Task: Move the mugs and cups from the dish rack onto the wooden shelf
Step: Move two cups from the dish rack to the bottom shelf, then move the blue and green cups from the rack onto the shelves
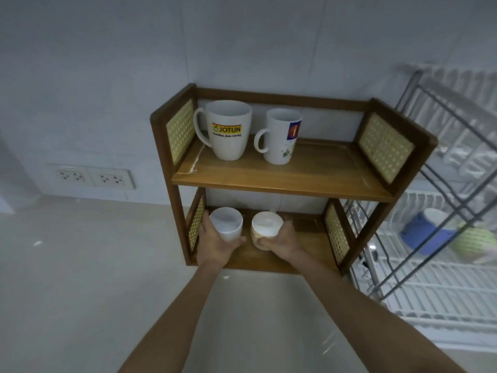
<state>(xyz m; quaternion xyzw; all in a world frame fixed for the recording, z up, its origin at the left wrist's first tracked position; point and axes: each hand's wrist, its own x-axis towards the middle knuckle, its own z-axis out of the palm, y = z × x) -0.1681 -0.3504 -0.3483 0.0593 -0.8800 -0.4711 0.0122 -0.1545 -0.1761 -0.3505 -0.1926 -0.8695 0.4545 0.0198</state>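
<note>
Surroundings first: wooden shelf stands on a pale counter against a white wall, with two sockets low on the wall to its left and the dish rack just beside its right side. On the upper tier stand two white mugs, upright, handles to the left: a Jotun mug and, just right of it, a taller printed mug. Both my arms reach into the lower tier. My left hand is wrapped around a plain white cup, fingers closed on its wall; my right hand is closed around a cream cup beside it. Both cups sit upright, near each other but apart. I cannot tell whether their bases touch the lower board, as my hands cover them. The upper board's front edge screens the back of the lower tier. In the rack, a blue bowl and a green bowl are blurred; the rack's upper part is smeared and its right side is cut off.
</note>
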